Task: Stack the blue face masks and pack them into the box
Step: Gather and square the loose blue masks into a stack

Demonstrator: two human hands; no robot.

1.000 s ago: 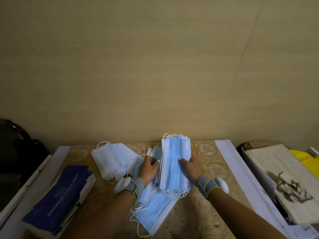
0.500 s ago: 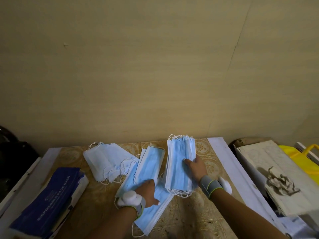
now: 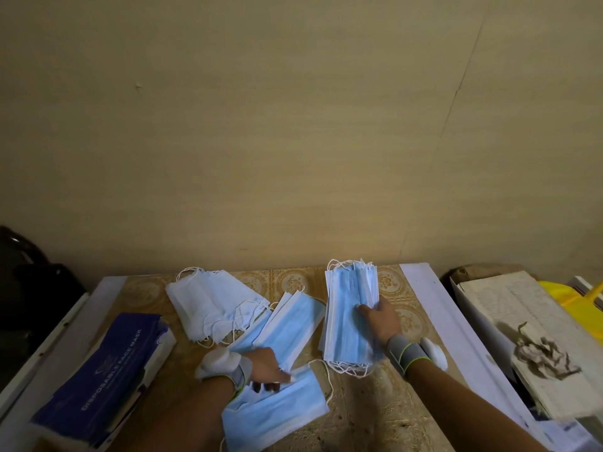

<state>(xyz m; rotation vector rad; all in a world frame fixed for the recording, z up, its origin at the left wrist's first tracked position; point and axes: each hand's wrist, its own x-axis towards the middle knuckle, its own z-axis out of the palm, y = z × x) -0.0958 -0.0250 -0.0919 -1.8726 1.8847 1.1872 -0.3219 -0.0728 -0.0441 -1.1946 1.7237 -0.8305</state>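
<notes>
Since half a second ago the left hand [image 3: 266, 367] has slid a little lower in the frame, off the fanned masks and onto the edge of the loose blue mask [image 3: 277, 407] at the bottom centre, while the right hand has kept its place. Left fingertips [image 3: 265, 386] curl down onto that mask's upper edge, pinching it where it meets the fanned masks [image 3: 287, 324] that spread up and right from the knuckles; whether the mask is lifted off the table I cannot tell. Right hand [image 3: 380, 319], right of centre, lies flat with fingers spread wide across the stack of blue masks [image 3: 350, 314], pressing it down on the patterned table [image 3: 372, 409]; the stack reaches well above and below the palm, white ear loops showing at both ends. Both wrists wear grey bands with a white round piece. Left of the fanned masks sits a pile of white-side-up masks [image 3: 212, 305], apart from either hand. At the lower left lies the dark blue box [image 3: 98, 376], printed "DISPOSABLE FACE MASK", untouched and well away from both hands
</notes>
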